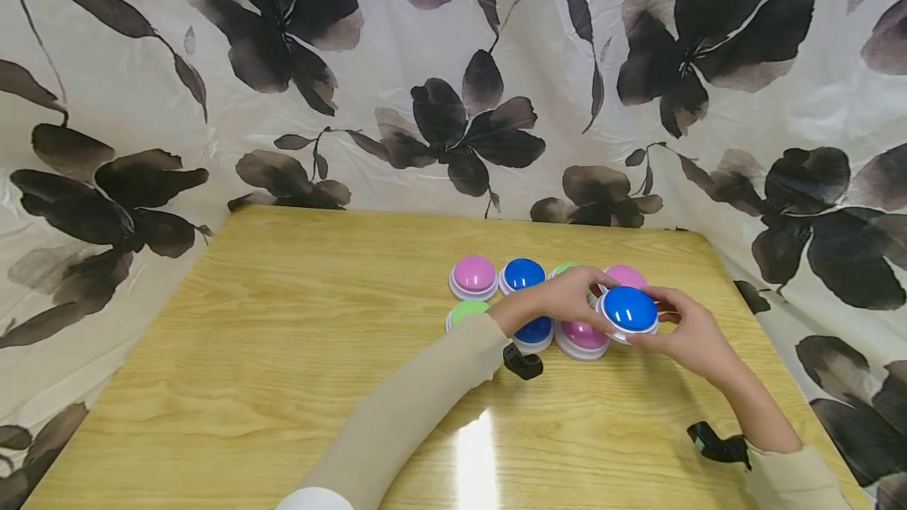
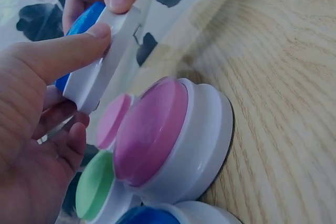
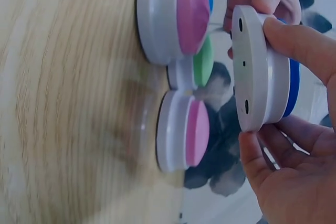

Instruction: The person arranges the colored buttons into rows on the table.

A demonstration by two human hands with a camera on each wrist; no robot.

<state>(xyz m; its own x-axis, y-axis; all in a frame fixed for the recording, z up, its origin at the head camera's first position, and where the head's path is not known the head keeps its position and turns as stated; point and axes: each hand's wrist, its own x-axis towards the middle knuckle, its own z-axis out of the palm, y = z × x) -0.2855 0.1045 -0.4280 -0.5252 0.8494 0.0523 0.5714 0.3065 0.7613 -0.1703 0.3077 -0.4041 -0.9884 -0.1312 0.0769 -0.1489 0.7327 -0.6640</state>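
A blue push button (image 1: 630, 310) with a white round base is held up above the table between both hands. My left hand (image 1: 567, 295) grips its left side, thumb (image 2: 79, 51) on the white rim. From the right, my right hand (image 1: 693, 334) grips the opposite side, with its thumb (image 3: 299, 40) along the base. The right wrist view shows the flat white underside (image 3: 247, 72) with small dark holes. Beneath and behind the hands stand a near pink button (image 1: 583, 337) and a far pink button (image 1: 623, 277), the latter partly hidden by the held one.
More buttons stand in two rows on the wooden table (image 1: 283, 337): a pink one (image 1: 475, 277), blue ones (image 1: 524, 274) and green ones (image 1: 469, 311), some partly covered by the left arm. A floral cloth (image 1: 453, 38) hangs behind the table's far edge.
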